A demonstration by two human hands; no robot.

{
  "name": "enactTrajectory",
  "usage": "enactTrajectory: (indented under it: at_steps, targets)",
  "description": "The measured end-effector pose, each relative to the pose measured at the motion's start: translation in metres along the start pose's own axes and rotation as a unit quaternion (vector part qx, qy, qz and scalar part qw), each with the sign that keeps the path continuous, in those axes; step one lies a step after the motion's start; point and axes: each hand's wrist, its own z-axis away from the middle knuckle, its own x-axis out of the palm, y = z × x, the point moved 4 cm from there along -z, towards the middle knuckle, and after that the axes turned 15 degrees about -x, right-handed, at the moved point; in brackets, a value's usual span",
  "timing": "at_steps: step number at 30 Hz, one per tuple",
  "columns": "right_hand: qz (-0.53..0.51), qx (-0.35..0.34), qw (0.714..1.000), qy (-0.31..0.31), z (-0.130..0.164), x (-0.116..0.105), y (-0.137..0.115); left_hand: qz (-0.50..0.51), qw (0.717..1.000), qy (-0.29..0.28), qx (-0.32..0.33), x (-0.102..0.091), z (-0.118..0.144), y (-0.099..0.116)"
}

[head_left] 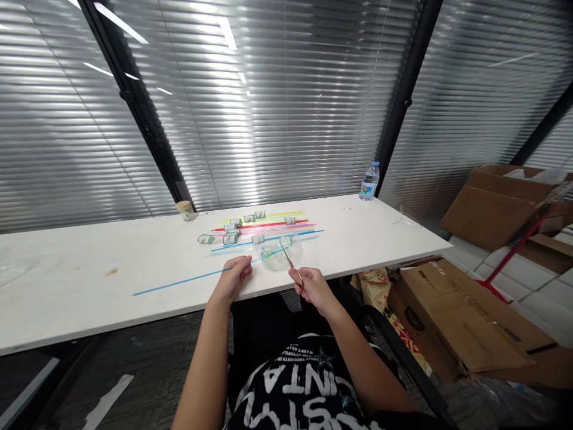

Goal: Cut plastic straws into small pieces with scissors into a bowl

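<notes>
Here, left hand (233,279) pinches blue straw (188,280), right hand (313,288) grips scissors (289,260) over clear bowl (274,259).

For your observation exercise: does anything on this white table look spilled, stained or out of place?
A small brownish stain marks the white table at left. One blue straw, held by the left hand, lies apart from the others.

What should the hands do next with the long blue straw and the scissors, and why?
Probably close the scissors on the blue straw. The left hand pinches the straw near the table edge, the right hand points the blades toward it, and their tips sit over a clear bowl, apparently placed to catch a cut piece.
</notes>
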Motion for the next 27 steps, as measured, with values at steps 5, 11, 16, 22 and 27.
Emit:
enactTrajectory:
  at_steps: [5, 11, 16, 22, 27]
  targets:
    - [0.004, -0.010, 1.000, 0.003, -0.0007, 0.0003, 0.0003, -0.002, 1.000, 0.003, 0.003, -0.0019, -0.0008, -0.0015]
    - [0.016, -0.011, 1.000, 0.013, -0.0010, -0.0009, 0.0003, 0.005, 1.000, 0.005, 0.000, 0.0000, 0.0006, -0.0002]
    - [-0.012, 0.004, 1.000, -0.010, 0.0010, 0.0011, -0.0039, 0.013, 1.000, 0.019, -0.003, -0.0005, 0.0000, 0.0004]
    - [-0.013, 0.003, 1.000, -0.006, 0.0018, 0.0037, -0.0078, -0.001, 1.000, 0.013, 0.005, -0.0009, -0.0005, -0.0003]
    - [-0.014, 0.008, 1.000, -0.005, 0.0016, 0.0032, -0.0066, -0.002, 1.000, 0.014, 0.007, -0.0014, -0.0007, -0.0009]
